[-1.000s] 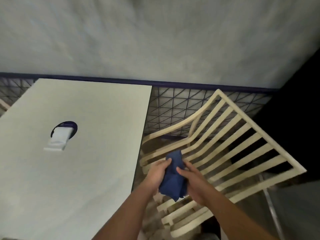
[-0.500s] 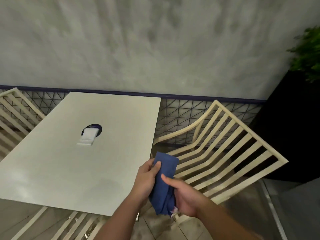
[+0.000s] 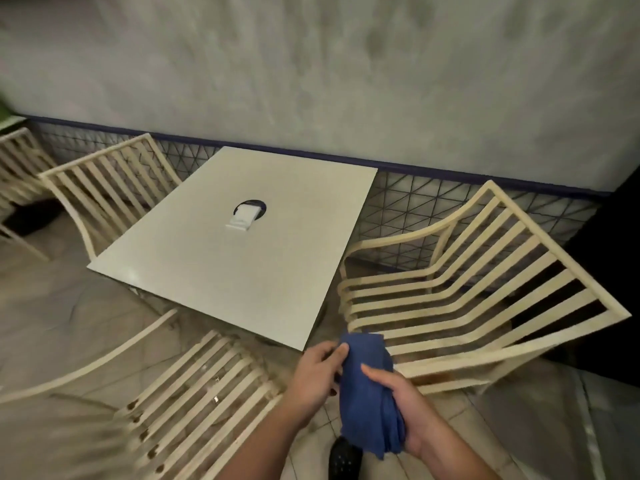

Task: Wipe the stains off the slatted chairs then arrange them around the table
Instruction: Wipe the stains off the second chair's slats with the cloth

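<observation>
1. Slatted chairs: four counted. The right chair [image 3: 485, 289] is just beside the table's right edge. The near chair [image 3: 194, 393] is at the table's near-left side. The far-left chair [image 3: 104, 188] is against its left edge. A fourth chair [image 3: 17, 161] is cut off at the frame's left edge, apart from the table.
2. All are cream, with flat parallel slats in rectangular frames and thin curved armrests. Wood or metal, cannot tell.
3. Dark-brown spots sit in a row at the near chair's slat ends. There is a brownish smear on the right chair's front rail.
4. Table [image 3: 214, 271]: one, with a square, smooth, matte white top. At its centre is one white folded item [image 3: 242, 220] lying on one dark round disc [image 3: 258, 206].
5. Blue cloth [image 3: 367, 393]: one, soft, nubbly and bunched into a thick roll. It is held in the air off the table's near corner, between the near chair and the right chair. Contact with the right chair cannot be told.
6. Left hand [image 3: 315, 379]: fingers curled, with thumb and fingertips pinching the cloth's upper left edge.
7. Right hand [image 3: 408, 414]: cupped under the cloth's lower part, thumb laid across its front.
8. Surroundings: a grey mottled wall [image 3: 346, 81], a band of triangle-patterned tile [image 3: 415, 202] under dark blue trim, and a tiled floor [image 3: 69, 323]. One dark shoe [image 3: 344, 459] shows below the hands.
</observation>
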A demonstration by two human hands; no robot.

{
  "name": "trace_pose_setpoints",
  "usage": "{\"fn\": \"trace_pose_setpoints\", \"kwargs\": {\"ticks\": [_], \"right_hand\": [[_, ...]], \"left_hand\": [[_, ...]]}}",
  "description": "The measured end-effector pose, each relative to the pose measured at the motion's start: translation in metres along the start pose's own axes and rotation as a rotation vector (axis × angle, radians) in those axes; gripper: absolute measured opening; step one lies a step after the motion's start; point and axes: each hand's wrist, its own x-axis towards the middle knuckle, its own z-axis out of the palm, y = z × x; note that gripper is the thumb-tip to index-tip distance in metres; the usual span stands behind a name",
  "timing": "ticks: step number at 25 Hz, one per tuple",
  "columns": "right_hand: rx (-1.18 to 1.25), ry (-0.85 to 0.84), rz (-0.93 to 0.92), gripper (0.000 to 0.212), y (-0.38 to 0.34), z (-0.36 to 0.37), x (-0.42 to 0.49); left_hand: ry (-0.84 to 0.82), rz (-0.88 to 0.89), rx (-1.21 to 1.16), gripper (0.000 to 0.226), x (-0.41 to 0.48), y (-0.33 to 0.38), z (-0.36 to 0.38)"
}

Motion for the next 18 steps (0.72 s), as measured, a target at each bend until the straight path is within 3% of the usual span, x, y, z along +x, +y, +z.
{"fn": "trace_pose_setpoints", "kwargs": {"ticks": [5,15,18], "right_hand": [[-0.002,0.159,0.127,0.054,0.061,-0.015,-0.007],[-0.152,0.115,0.316,0.06,0.156,0.054,0.033],[-0.215,0.136,0.3,0.048,0.186,0.075,0.059]], "left_hand": [[0.177,-0.19,-0.099,0.023,-0.06,-0.067,-0.02],[0.389,-0.506,-0.137,0.018,-0.139,-0.226,-0.15],[0.396,-0.527,-0.139,0.017,-0.142,-0.265,-0.192]]}}
